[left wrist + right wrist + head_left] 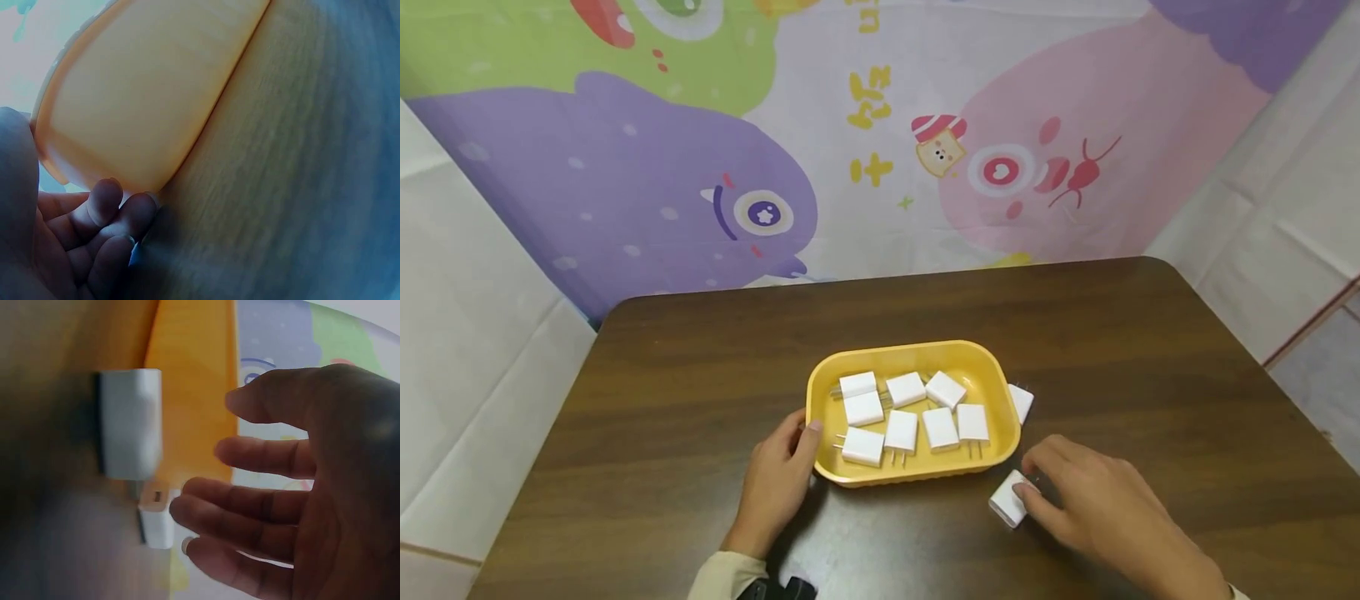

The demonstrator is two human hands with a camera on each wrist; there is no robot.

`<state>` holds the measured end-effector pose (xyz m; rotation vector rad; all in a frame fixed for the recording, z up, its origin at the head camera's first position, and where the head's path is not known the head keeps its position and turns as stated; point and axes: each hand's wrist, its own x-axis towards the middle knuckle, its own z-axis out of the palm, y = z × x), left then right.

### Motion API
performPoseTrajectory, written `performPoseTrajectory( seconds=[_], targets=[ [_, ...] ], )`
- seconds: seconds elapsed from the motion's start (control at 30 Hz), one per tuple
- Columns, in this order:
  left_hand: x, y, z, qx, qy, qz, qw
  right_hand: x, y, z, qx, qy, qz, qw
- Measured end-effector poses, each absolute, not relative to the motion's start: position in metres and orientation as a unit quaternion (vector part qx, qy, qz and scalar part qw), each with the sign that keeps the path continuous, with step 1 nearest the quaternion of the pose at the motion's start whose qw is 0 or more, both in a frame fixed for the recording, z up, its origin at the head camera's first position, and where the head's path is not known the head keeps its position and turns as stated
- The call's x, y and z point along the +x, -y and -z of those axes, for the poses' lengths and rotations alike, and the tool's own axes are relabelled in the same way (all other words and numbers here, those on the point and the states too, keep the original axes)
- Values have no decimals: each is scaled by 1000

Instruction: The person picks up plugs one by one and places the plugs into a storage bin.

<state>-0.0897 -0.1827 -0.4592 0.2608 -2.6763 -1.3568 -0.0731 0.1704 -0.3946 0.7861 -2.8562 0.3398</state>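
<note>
A yellow plastic tray (917, 477) holds several white plug chargers, among them one charger (862, 447) near its left front corner. At the tray's left end my left hand (777, 479) grips the rim, thumb on top and fingers along the outside; the left wrist view shows the curled fingers (106, 206) against the tray wall (137, 94). My right hand (1093, 500) is over a loose charger (1006, 500) in front of the tray's right corner. In the right wrist view its spread fingers (244, 500) are apart from that charger (131, 425).
Another white charger (1021, 403) lies against the tray's right side. Everything stands on a dark brown wooden table (715, 358). A cartoon-printed cloth (865, 225) hangs behind the table's far edge, with white panels (467, 350) at the sides.
</note>
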Motion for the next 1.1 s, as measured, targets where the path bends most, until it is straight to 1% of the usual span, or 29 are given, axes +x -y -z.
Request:
performPoseTrajectory(
  seconds=[0.17,0.37,0.57,0.63,0.73,0.83,1.1],
  targets=[
    [-89,182,460,92,886,450,57,-66,-169,405,249,962,-94,57],
    [-89,181,460,89,884,456,56,-62,-168,410,233,968,-88,6],
    [-89,182,460,85,882,459,58,-59,-168,413,234,969,-76,-25],
    [-88,183,460,85,882,460,57,-59,-168,414,226,970,-74,-43],
    [-88,183,460,85,882,461,55,-59,-167,415,217,971,-78,-55],
    [-88,183,459,85,881,462,54,-59,-166,416,217,971,-86,-49],
    [-88,182,458,86,882,461,51,-58,-167,417,239,967,-86,-6]
  ],
)
